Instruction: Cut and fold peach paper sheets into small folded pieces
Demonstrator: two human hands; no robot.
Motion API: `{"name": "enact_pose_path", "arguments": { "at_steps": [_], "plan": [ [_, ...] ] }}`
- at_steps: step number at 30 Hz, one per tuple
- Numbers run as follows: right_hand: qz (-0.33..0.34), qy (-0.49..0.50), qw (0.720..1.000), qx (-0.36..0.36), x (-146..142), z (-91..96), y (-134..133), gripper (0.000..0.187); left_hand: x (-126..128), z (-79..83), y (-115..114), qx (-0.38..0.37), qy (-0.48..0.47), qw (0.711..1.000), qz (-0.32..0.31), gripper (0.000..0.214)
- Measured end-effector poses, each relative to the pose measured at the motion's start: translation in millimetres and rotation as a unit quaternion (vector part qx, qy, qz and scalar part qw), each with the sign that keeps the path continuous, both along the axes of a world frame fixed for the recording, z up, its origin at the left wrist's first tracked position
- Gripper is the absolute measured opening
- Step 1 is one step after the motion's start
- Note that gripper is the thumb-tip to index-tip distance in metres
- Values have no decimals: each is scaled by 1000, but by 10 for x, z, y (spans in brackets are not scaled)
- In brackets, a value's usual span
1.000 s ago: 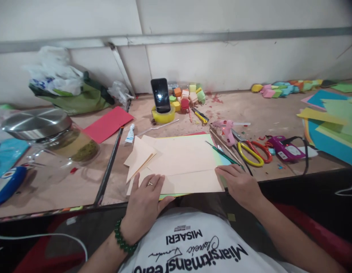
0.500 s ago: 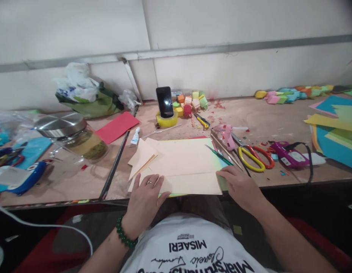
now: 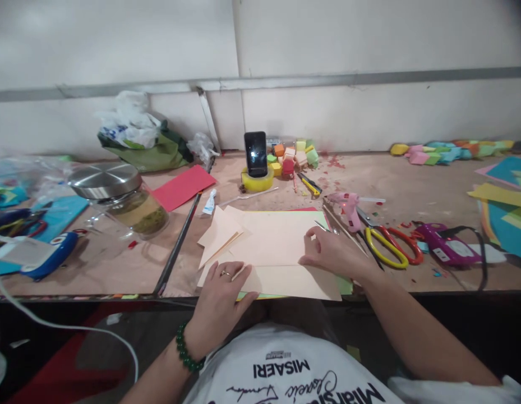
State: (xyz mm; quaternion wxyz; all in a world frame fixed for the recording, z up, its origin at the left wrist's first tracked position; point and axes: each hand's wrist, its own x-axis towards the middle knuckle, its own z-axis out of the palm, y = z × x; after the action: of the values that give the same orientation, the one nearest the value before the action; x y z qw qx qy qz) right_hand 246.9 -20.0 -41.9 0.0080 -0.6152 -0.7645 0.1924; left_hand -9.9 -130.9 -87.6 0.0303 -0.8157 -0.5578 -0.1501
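1. Nearest is the person's white T-shirt with dark lettering (image 3: 281,342), just beyond which the front edge of the brown wooden table (image 3: 411,182) runs across.
2. The left hand (image 3: 224,289), wearing a silver ring (image 3: 225,273) and, at the wrist, a green bead bracelet (image 3: 183,350), lies palm down on the near left part of a large cream rectangular paper (image 3: 277,241), fingers apart, clamped on nothing.
3. That paper lies at the table's front edge, over green and yellow sheets whose margins peek out; a straight line crosses it.
4. The right hand (image 3: 333,252) is bent over the paper's right side, thumb and forefinger curled towards each other; whether they grip anything I cannot tell. A slim tool's silver tip (image 3: 321,225) shows just beyond the knuckles.
5. Smaller cream paper pieces (image 3: 220,233) overlap the paper's left side.
6. To the right are scissors with yellow and red handles (image 3: 373,227), a purple device with a black strap (image 3: 449,247) and a pink glue gun (image 3: 348,207).
7. Farther back, a black phone (image 3: 256,154) leans upright at a yellow tape roll (image 3: 257,182), beside small coloured paper cubes (image 3: 289,167).
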Motion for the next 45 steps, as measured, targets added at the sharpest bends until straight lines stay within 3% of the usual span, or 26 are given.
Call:
{"name": "enact_pose_path", "arguments": {
  "at_steps": [4, 7, 10, 14, 17, 19, 21, 23, 25, 28, 30, 33, 35, 39, 45],
  "plan": [
    [36, 9, 999, -1, 30, -11, 58, 34, -8, 20, 17, 0, -2, 1000, -7, 33],
    [42, 33, 998, 26, 51, -63, 77, 42, -12, 20, 26, 5, -9, 1000, -14, 33],
    [35, 30, 999, -3, 60, -85, 112, 52, -20, 0, 25, 5, -21, 1000, -14, 34],
    [77, 29, 997, -9, 77, -102, 197, 30, -36, -34, 13, -4, -39, 999, -6, 35],
    [97, 113, 988, -29, 131, -115, 221, 37, -74, -71, 5, -16, -91, 996, -9, 37],
    [77, 200, 975, -54, 188, -103, 185, 41, -112, -96, 13, -18, -172, 985, 9, 50],
    [48, 287, 953, -87, 242, -72, 113, 40, -146, -104, 42, -4, -284, 957, 56, 74],
    [30, 367, 922, -122, 269, -36, 24, 39, -150, -75, 93, 6, -403, 910, 98, 93],
    [24, 415, 899, -139, 253, -9, -58, 40, -108, -1, 157, -29, -511, 853, 102, 96],
    [23, 418, 898, -134, 185, 15, -138, 40, 29, 153, 246, -161, -624, 761, 79, 72],
    [20, 427, 893, -142, 170, 23, -164, 38, 121, 244, 292, -209, -661, 708, 136, 48],
    [3, 471, 867, -162, 263, 13, -187, 39, 177, 317, 336, -181, -714, 637, 228, 36],
    [-31, 504, 851, -144, 375, -14, -210, 44, 158, 323, 346, -160, -741, 600, 256, 34],
    [-84, 554, 826, -63, 511, -81, -305, 48, 111, 281, 328, -144, -754, 580, 272, 30],
    [-38, 566, 822, -41, 442, -113, -486, 49, 167, 296, 305, -139, -753, 583, 273, 28]
  ]
}}
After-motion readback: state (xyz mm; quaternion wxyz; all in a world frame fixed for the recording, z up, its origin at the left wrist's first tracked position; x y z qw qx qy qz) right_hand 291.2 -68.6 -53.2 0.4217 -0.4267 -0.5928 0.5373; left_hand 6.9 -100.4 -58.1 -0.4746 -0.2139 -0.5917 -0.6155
